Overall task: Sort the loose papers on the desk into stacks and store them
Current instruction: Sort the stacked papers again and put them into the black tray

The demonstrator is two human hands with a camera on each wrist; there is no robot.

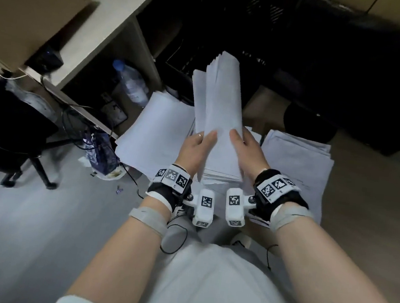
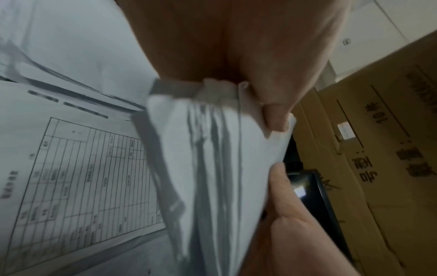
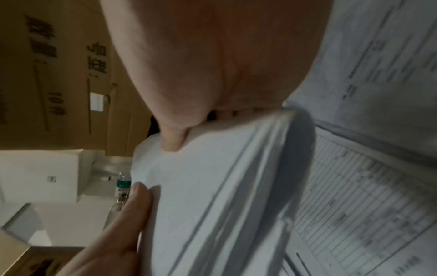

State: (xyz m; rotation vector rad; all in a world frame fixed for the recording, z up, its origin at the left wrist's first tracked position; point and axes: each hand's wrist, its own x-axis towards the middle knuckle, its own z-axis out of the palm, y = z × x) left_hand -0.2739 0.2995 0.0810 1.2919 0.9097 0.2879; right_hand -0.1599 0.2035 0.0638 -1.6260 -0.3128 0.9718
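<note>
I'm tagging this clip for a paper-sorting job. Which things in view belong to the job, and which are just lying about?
Part of the job:
- held sheaf of papers, gripped by left hand and right hand
- left paper stack
- right paper stack

Lying about:
- water bottle
- cardboard box
- office chair
- plastic bag

The cardboard box (image 2: 378,158) behind the held stack of papers (image 2: 212,168) carries printed characters and a figure reading "10". The ruled form (image 2: 82,177) beside that stack holds print too blurred to read.
</note>
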